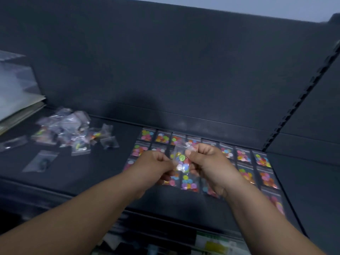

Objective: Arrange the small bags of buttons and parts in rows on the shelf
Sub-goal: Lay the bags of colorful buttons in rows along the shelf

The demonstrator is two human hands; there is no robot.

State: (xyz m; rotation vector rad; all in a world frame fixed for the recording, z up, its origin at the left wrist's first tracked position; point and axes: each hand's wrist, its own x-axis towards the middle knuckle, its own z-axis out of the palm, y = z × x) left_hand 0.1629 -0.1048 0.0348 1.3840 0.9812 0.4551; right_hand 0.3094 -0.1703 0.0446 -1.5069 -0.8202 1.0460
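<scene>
1. A dark shelf (pixel 95 181) carried the whole job.
2. Rows of button bags (pixel 242 156) lay flat and close-packed over its right half, running from the back edge toward the front.
3. A loose pile of clear bags (pixel 70 129) sat unsorted toward the back-left corner.
4. The left grip (pixel 152 168) and right grip (pixel 211 164) were both clenched in a pinch on opposite sides of one bag.
5. That held bag (pixel 181 162) hung above the rows, clear of the shelf. It looked light, limp and slick, with buttons apt to slide inside, so its flat film edges seemed the surest hold.
</scene>
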